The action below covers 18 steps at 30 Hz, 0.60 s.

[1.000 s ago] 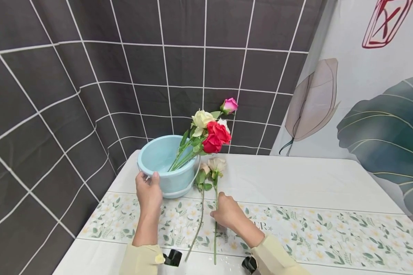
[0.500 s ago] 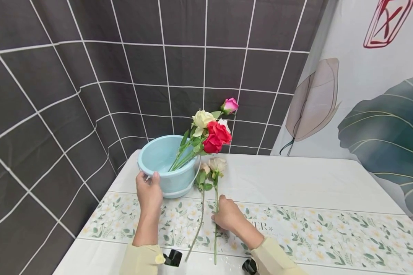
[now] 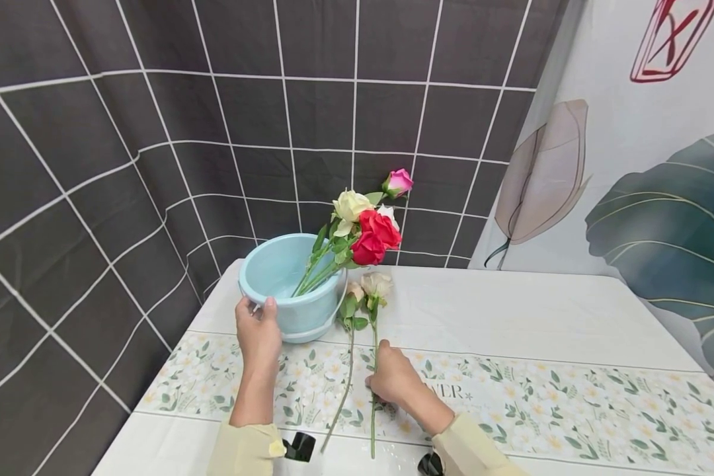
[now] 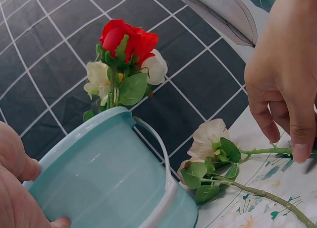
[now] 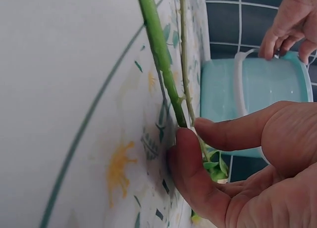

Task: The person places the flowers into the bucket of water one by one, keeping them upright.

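My left hand grips the near left rim of a light blue bucket, thumb outside in the left wrist view. Inside it lean several stems bearing red roses, a pale yellow rose, a white rose and a pink rose. To the bucket's right, a cream rose lies on the table, and my right hand pinches its green stem between thumb and fingers. Alongside is a peach rose with a browner stem, untouched.
A white tablecloth with a printed floral band covers the table. Behind hangs a dark grid-patterned curtain, and a leaf-printed white curtain is at the right. The bucket's white handle hangs down its side.
My right hand has slid very slightly along the stem toward the front edge. The left hand, bucket and flowers stay where they were.
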{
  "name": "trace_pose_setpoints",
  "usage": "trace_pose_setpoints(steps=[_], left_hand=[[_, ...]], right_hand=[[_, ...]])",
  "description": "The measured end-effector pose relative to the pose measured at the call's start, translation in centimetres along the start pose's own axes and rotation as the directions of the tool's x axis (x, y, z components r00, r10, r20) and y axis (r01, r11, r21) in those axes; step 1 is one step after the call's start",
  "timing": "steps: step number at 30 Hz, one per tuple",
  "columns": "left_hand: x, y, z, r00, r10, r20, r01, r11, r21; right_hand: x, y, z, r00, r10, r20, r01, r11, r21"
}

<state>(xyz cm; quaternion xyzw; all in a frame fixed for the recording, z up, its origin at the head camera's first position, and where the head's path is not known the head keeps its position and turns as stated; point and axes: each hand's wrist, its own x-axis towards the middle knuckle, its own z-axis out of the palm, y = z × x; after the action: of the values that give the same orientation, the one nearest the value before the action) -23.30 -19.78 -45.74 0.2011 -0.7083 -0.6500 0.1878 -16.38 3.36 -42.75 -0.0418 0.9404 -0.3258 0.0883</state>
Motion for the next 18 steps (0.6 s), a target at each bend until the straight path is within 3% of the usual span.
trace_pose_setpoints(steps=[3, 8, 11, 14, 18], left_hand=[[-0.2, 0.4, 0.0, 1.0, -0.007, -0.001, 0.007, 1.0, 0.0], [2.1, -2.8, 0.7, 0.998, 0.026, -0.06, -0.023, 0.998, 0.05], [2.7, -3.7, 0.9, 0.997, 0.04, -0.066, -0.036, 0.998, 0.052], [1.9, -2.6, 0.6, 0.998, 0.038, -0.04, -0.037, 0.999, 0.035], [-2.0, 2.6, -0.2, 1.0, 0.001, 0.013, -0.001, 1.0, -0.01]], right_hand=[[0.0, 0.0, 0.2, 1.0, -0.001, -0.014, 0.001, 1.0, -0.026], [-0.2, 0.0, 0.4, 0.999, -0.027, -0.043, 0.024, 0.998, -0.065], [-0.4, 0.0, 0.5, 0.997, -0.055, -0.054, 0.051, 0.997, -0.064], [-0.5, 0.1, 0.7, 0.995, -0.073, -0.064, 0.07, 0.996, -0.05], [-0.6, 0.2, 0.8, 0.995, -0.066, -0.078, 0.063, 0.997, -0.042]])
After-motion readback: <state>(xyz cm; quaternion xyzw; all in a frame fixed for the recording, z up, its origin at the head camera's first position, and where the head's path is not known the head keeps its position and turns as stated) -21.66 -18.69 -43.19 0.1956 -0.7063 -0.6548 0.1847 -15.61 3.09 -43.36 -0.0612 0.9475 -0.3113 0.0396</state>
